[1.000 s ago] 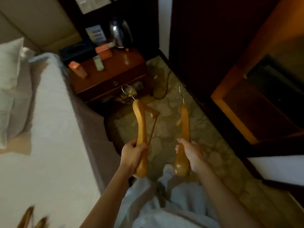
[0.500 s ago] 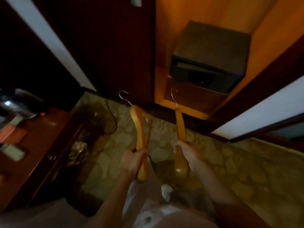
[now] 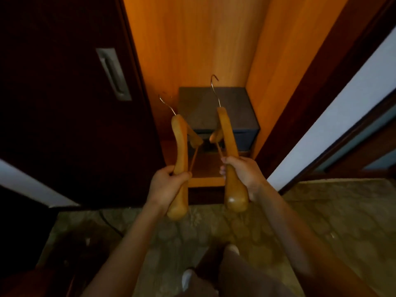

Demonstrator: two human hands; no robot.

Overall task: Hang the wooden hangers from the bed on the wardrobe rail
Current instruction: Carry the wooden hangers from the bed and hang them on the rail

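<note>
I carry two wooden hangers with metal hooks, one in each hand, both seen edge-on. My left hand (image 3: 166,186) grips the left wooden hanger (image 3: 179,146) near its lower end. My right hand (image 3: 243,173) grips the right wooden hanger (image 3: 228,133) the same way. Both hooks point up and forward toward the open wardrobe (image 3: 192,50), whose orange wood interior fills the upper middle. The wardrobe rail is out of view above the frame.
A dark safe box (image 3: 216,108) sits on the wardrobe floor right behind the hangers. A dark sliding door with a metal handle (image 3: 113,73) stands to the left, a dark frame and white wall (image 3: 334,116) to the right. Patterned floor (image 3: 321,211) lies underfoot.
My view has swung from the bed and nightstand to face the open wardrobe head-on. Both hands still hold their hangers and have come closer to the wardrobe opening.
</note>
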